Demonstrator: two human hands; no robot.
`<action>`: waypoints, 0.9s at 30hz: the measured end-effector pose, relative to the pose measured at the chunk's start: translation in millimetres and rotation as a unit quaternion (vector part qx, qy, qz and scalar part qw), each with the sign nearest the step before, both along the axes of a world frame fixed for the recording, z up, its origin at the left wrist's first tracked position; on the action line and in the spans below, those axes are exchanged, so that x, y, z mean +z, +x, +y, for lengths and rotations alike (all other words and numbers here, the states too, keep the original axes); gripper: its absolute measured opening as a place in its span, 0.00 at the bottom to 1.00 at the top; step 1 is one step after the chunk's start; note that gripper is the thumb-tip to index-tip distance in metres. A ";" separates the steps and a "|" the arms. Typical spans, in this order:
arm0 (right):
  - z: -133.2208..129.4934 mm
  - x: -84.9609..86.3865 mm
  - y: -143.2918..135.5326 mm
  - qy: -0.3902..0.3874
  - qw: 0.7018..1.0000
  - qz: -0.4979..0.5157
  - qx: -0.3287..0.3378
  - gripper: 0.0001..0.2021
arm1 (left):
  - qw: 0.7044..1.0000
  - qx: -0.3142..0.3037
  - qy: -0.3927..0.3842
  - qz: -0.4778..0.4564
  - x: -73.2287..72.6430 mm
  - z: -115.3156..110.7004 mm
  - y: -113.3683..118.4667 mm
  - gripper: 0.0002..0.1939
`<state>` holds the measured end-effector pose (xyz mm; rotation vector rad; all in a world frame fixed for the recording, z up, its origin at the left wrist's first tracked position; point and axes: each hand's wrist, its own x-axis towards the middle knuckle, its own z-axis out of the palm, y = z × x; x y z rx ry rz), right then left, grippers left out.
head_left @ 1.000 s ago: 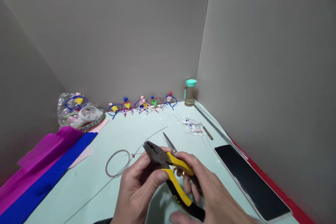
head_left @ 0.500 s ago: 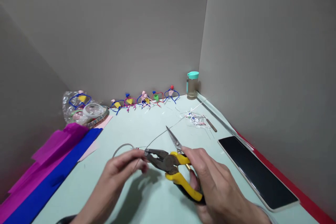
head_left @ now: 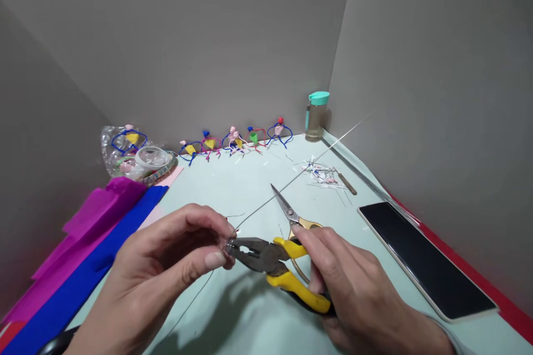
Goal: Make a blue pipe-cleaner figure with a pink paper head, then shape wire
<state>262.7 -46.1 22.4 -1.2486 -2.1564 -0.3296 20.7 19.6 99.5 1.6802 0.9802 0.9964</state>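
My right hand [head_left: 353,283] is closed around the yellow-and-black handles of a pair of pliers [head_left: 270,258], whose jaws point left. A thin wire [head_left: 287,184] is at the jaw tips; it runs up to the far right, and a thinner length trails down to the lower left. At the jaws, my left hand [head_left: 175,266] pinches the wire between thumb and fingers; the fingertips partly hide the spot. Behind the pliers lies a pair of scissors [head_left: 287,205] with gold handles, partly covered by my right hand.
Several small wire figures [head_left: 254,137] stand along the back wall. A bottle [head_left: 317,116] with a teal lid is in the corner. Wire scraps [head_left: 322,173], a brown-handled tool [head_left: 347,183] and a phone [head_left: 425,260] lie right; blue paper [head_left: 95,266], purple paper [head_left: 100,211] and a plastic bag [head_left: 110,150] lie left.
My left hand has turned and pinches at the plier jaws with its thumb now in view. The wire's long end has swung up and away from the tabletop. The view has shifted slightly.
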 end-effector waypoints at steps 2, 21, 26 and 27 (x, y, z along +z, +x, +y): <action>0.3 -1.2 0.0 0.002 1.000 0.002 -0.002 0.42 | 1.000 0.002 0.007 -0.012 -3.8 2.4 -1.4 0.03; -12.7 -28.7 -6.9 -0.029 0.996 -0.019 -0.082 0.40 | 0.999 0.007 -0.013 -0.045 -11.1 8.5 4.2 0.03; -16.0 -23.6 -15.4 -0.013 0.993 -0.014 -0.116 0.30 | 0.999 0.018 -0.014 -0.042 -8.3 9.4 7.3 0.02; -16.1 -22.2 -16.1 -0.006 0.993 -0.014 -0.119 0.29 | 0.999 0.021 -0.018 -0.041 -8.4 9.6 7.7 0.02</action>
